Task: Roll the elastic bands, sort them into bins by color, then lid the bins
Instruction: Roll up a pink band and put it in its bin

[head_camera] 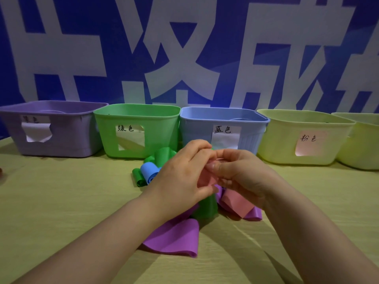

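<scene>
The task looks barely begun. Across the upper frame the purple bin [67, 144], green bin [164, 136], blue bin [196, 132] and yellow bin [276, 140] stand lidless. At centre, a blue roll [148, 171] and green band [205, 208] lie loose. The left hand [184, 177] and right hand [242, 177] together pinch the pink band [235, 201] with curled fingers. A purple band [176, 236] sprawls unrolled below, crowding the work.

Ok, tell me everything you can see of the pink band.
The pink band is a thin, flat, matte, rubbery-looking strip. Its upper end is pinched between the fingers of the left hand and right hand, mostly hidden, so any roll cannot be judged. The rest hangs down, creased, its lower end lying on a purple band on the table.
</scene>
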Demonstrator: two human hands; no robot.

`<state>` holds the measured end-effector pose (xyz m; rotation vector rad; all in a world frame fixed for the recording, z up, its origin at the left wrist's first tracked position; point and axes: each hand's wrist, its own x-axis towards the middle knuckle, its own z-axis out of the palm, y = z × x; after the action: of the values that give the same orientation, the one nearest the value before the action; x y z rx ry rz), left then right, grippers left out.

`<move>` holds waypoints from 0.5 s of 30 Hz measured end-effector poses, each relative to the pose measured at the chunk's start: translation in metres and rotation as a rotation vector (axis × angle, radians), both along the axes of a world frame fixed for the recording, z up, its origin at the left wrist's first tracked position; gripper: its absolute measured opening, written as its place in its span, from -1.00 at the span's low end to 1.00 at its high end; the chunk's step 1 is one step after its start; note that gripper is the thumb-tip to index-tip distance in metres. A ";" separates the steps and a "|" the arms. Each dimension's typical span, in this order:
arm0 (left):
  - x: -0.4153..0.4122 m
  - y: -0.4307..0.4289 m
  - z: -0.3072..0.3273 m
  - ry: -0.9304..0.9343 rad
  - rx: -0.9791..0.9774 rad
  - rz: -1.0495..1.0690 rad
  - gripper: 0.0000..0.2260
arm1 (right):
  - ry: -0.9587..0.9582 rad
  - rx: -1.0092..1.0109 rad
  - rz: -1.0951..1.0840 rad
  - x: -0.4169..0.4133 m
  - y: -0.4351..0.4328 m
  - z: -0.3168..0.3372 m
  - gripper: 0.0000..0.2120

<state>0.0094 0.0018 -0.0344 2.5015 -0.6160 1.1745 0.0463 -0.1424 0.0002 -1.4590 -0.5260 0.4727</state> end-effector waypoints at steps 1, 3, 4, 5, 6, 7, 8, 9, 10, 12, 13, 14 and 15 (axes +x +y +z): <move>0.000 0.001 0.000 0.011 0.002 -0.003 -0.56 | 0.005 0.009 0.001 0.000 0.000 0.001 -0.85; -0.001 0.000 0.001 0.007 -0.020 -0.006 -0.60 | 0.016 0.021 0.005 0.000 0.000 0.002 -0.82; -0.001 0.000 0.001 -0.010 -0.030 -0.007 -0.64 | 0.019 0.023 0.008 0.000 0.000 0.002 -0.81; -0.002 -0.001 0.001 -0.028 -0.037 -0.011 -0.66 | 0.021 0.025 0.011 0.000 0.000 0.002 -0.80; -0.002 -0.001 0.001 -0.037 -0.045 -0.016 -0.66 | 0.021 0.028 0.015 0.000 0.000 0.002 -0.79; -0.002 -0.001 0.001 -0.037 -0.053 -0.021 -0.64 | 0.022 0.034 0.020 0.001 -0.001 0.003 -0.78; -0.003 -0.001 0.001 -0.031 -0.059 -0.027 -0.62 | 0.027 0.047 0.024 0.001 -0.001 0.003 -0.78; -0.003 0.000 0.002 -0.027 -0.063 -0.030 -0.61 | 0.037 0.062 0.027 0.001 -0.002 0.004 -0.77; -0.003 0.000 0.002 -0.025 -0.066 -0.031 -0.60 | 0.049 0.076 0.033 0.001 -0.002 0.004 -0.77; -0.004 0.000 0.003 -0.022 -0.069 -0.020 -0.60 | 0.064 0.083 0.047 0.001 -0.003 0.005 -0.75; -0.004 0.001 0.003 -0.023 -0.066 -0.013 -0.61 | 0.061 0.073 0.054 0.001 -0.003 0.005 -0.74; -0.004 0.000 0.003 -0.026 -0.064 -0.006 -0.61 | 0.053 0.059 0.059 0.001 -0.003 0.005 -0.74; -0.004 0.000 0.003 -0.032 -0.066 0.003 -0.62 | 0.042 0.045 0.064 0.001 -0.003 0.005 -0.75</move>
<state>0.0052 0.0020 -0.0314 2.4342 -0.5728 1.2174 0.0472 -0.1458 0.0048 -1.3897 -0.5482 0.5379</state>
